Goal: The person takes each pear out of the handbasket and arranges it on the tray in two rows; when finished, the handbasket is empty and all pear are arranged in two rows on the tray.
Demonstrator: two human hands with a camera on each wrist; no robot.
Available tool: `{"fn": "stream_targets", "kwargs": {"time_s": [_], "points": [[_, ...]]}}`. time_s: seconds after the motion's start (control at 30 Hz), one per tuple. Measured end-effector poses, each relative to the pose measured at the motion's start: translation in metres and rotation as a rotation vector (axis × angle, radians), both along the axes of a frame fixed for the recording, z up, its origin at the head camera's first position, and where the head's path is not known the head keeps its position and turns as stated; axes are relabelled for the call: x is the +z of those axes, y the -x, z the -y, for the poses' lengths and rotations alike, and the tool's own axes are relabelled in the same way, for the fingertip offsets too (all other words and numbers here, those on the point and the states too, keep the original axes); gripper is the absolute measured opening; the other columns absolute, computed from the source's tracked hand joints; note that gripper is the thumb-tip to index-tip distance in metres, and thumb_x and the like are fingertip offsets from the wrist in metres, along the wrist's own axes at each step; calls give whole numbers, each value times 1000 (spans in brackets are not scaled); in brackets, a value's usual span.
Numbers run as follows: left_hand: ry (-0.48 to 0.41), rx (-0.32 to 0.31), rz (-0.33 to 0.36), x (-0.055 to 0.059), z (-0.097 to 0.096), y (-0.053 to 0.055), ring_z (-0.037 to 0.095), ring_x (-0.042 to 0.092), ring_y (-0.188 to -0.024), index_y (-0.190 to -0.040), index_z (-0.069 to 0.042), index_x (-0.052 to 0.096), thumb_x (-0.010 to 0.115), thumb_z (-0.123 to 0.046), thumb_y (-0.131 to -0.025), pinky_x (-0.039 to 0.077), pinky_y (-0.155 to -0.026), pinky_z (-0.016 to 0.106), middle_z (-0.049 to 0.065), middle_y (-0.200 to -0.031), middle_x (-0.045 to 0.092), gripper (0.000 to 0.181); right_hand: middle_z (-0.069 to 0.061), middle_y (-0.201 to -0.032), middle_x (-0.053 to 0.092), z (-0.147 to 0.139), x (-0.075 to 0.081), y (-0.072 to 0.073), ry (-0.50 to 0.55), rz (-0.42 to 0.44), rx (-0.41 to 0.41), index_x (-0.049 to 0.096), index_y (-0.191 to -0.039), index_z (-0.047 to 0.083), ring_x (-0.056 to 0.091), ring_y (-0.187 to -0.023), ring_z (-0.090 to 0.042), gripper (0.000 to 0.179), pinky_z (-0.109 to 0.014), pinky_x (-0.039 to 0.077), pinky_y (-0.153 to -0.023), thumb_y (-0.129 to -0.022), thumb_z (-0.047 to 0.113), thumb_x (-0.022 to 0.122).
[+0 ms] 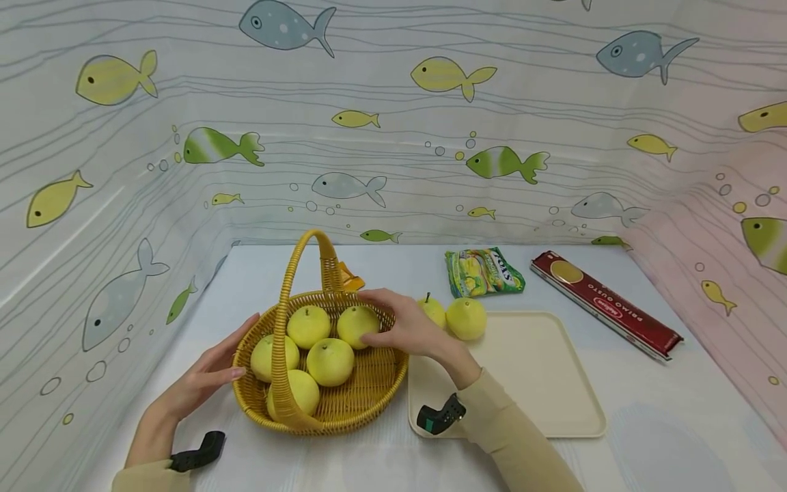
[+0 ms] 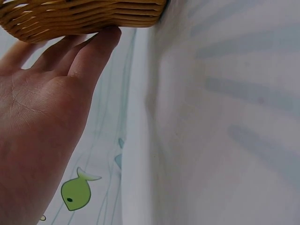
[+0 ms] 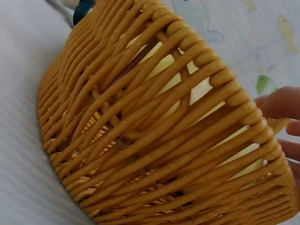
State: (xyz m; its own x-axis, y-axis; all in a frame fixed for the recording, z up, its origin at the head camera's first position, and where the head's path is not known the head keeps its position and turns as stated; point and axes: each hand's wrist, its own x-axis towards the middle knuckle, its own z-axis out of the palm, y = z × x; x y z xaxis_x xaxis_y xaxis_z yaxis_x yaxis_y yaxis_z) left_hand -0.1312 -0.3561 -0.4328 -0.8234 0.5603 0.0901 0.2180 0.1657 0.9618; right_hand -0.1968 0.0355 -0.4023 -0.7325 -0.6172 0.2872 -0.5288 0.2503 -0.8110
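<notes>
A yellow wicker basket point(image 1: 369, 396) with a tall arched handle holds several round yellow-green pears point(image 1: 330, 362). My right hand point(image 1: 408, 324) reaches over its right rim and holds the rear right pear point(image 1: 353, 328), thumb in front and fingers behind. Through the weave in the right wrist view, pale fruit shows, with fingertips point(image 3: 283, 103) past the rim. My left hand point(image 1: 197, 379) rests against the basket's left outer wall, thumb and fingers spread apart. In the left wrist view, the fingers of my left hand point(image 2: 51, 89) touch the basket point(image 2: 93, 16), their tips partly hidden by it.
A cream tray point(image 1: 522, 383) lies right of the basket, with two more pears point(image 1: 466, 319) at its back left corner. Behind are a green candy bag point(image 1: 482, 272) and a long dark red packet point(image 1: 605, 304). An orange item point(image 1: 350, 277) sits behind the basket.
</notes>
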Motion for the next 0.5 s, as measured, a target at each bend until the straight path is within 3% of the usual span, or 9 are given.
{"fn": "stream_targets", "kwargs": {"time_s": [0.27,0.5], "points": [[11,17,-5,-1,1,1,-14,15,-145,-162,-9,7,41,3,-94,26,-104,9,-2,-170,4,76,-12,-144,56,10,-4,-3,2,1,-58,51,-143,1,53,-134,-28,67,-37,42,-110,-84,14,81],[25,23,-11,-2,1,1,-14,15,-145,-161,-9,7,41,2,-94,26,-103,8,-2,-170,4,76,-12,-141,58,14,-7,-4,-84,-73,-139,51,-144,3,58,-126,-27,70,-38,47,-104,-82,17,82]]}}
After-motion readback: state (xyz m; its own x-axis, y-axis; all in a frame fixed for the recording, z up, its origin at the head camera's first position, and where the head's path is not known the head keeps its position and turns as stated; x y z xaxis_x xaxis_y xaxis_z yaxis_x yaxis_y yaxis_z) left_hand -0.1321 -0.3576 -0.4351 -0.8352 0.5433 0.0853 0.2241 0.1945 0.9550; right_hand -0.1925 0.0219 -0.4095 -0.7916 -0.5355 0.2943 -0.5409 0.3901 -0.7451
